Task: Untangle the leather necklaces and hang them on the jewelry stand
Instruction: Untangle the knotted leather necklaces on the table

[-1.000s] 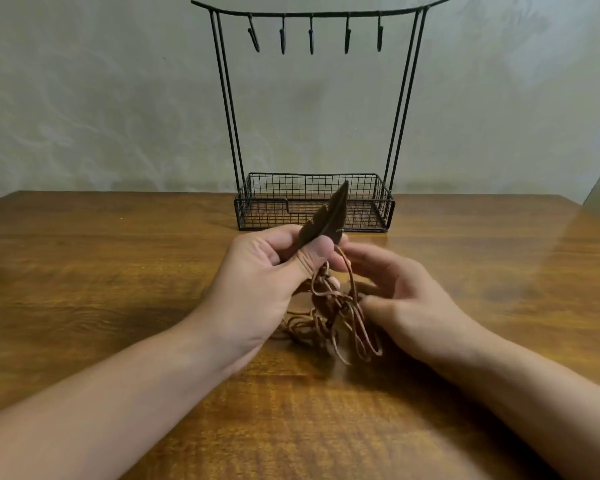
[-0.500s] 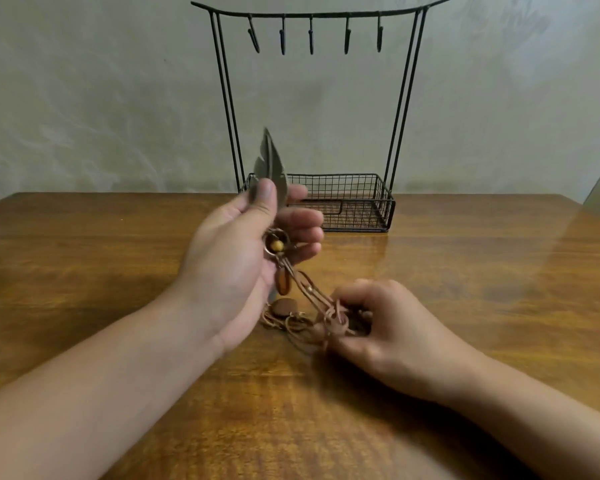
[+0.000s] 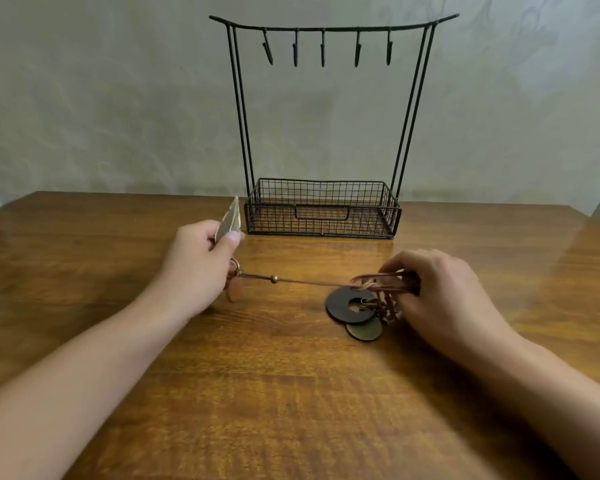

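**One cord pulled level, left to right, with the knot at your right hand**

Nearest you, the counter (image 3: 291,410) lay bare between your forearms. Just beyond, your right hand (image 3: 440,299) had its fingers (image 3: 407,271) curled around the tangle of leather cords (image 3: 381,282), holding the bunch just above the wood. Beneath that bunch a dark ring pendant (image 3: 347,306) and a bronze disc (image 3: 364,329) rested on the counter, the disc partly tucked under the ring.

From the tangle a single cord (image 3: 309,281) ran almost level toward your left, carrying a small bead (image 3: 274,278) partway along. Its long axis lay across you, side to side, and it looked taut. It ended at a small ring (image 3: 234,265) tucked under your left hand (image 3: 198,268), whose thumb and curled fingers pinched the feather pendant (image 3: 230,218) so that its tip pointed up.

So the snarl sat at the right end of the line and the freed end at the left. Judging from this, any further loosening had to happen inside your right hand's hold, the nearer one to the knot.

Farthest back, the jewelry stand (image 3: 326,209) stood against the wall, nearer your left hand's pendant than the tangle. All five hooks (image 3: 323,51) on its top bar were bare, so nothing had been hung yet.
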